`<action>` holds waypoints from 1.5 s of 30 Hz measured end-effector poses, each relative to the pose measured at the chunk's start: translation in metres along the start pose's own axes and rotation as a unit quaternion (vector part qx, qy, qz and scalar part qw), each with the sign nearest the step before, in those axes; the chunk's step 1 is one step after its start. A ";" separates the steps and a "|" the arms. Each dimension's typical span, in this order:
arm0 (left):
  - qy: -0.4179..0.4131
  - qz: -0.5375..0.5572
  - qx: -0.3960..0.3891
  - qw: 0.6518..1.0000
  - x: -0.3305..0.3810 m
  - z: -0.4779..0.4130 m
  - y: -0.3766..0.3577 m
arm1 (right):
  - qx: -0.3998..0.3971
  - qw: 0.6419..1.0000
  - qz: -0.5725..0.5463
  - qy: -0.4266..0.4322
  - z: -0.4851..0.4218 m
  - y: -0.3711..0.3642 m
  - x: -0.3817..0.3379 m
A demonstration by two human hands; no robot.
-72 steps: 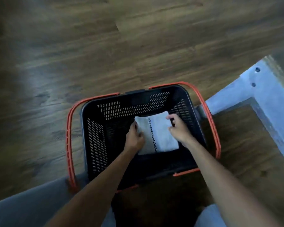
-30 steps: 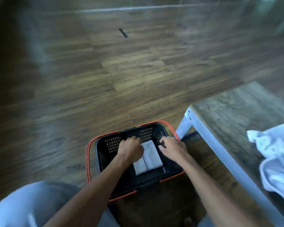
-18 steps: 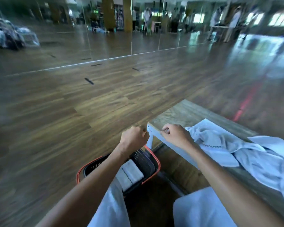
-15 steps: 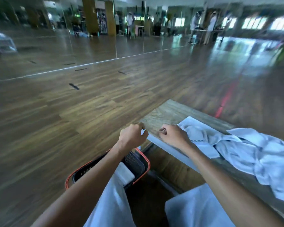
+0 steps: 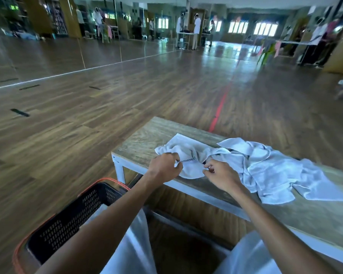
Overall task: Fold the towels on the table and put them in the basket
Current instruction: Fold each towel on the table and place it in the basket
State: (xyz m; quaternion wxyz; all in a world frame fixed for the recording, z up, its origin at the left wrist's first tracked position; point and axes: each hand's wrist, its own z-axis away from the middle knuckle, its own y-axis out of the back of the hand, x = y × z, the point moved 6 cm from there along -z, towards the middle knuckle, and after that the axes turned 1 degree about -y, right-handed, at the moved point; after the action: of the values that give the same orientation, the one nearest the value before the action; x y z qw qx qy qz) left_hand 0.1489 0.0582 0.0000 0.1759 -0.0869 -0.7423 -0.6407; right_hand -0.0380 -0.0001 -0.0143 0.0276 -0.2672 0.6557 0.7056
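**Desk:** What are the hands doing?

**Photographer:** The person's left hand [image 5: 164, 168] pinches the near edge of a crumpled white towel [image 5: 186, 149], right at its checked stripe [image 5: 187, 160]. The right hand [image 5: 224, 177] pinches the same edge just beside it, fingers curled.

**Desk:** Where does the towel lie?

**Photographer:** It lies on the left end of the wooden table [image 5: 145, 139], with its near edge drooping over the front rim. A heap [image 5: 275, 171] of more white towels lies touching it on the right.

**Desk:** And the basket?

**Photographer:** The black basket [image 5: 71, 218], with orange handles, stands on the wooden floor [image 5: 87, 125] under the left forearm, near the table's white leg [image 5: 119, 171]. A pale cloth [image 5: 97, 213] shows inside it, mostly hidden by the arm.

**Desk:** Anything behind?

**Photographer:** A red line [image 5: 219, 109] runs across the floor beyond the table. People [image 5: 196, 30] stand at tables far across the hall.
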 end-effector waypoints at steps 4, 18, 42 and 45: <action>-0.012 -0.004 0.026 1.000 -0.002 -0.020 -0.020 | 0.006 1.000 0.012 -0.001 -0.014 -0.015 0.018; -0.063 -0.100 0.010 0.993 -0.031 -0.096 -0.046 | -0.040 0.994 0.067 0.080 -0.108 -0.059 -0.013; -0.139 0.042 0.217 0.965 0.100 -0.067 0.275 | 0.069 0.978 -0.079 0.181 -0.022 0.315 -0.118; -0.133 0.051 0.215 0.966 0.105 -0.063 0.284 | 0.082 0.968 -0.152 0.182 -0.011 0.331 -0.125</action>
State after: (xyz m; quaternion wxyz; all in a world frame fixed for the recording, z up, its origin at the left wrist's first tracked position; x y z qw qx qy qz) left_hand 0.1617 0.0326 0.3077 0.1227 -0.1690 -0.8738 -0.4392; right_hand -0.0559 -0.0172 0.3385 0.0362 -0.4843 0.6570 0.5767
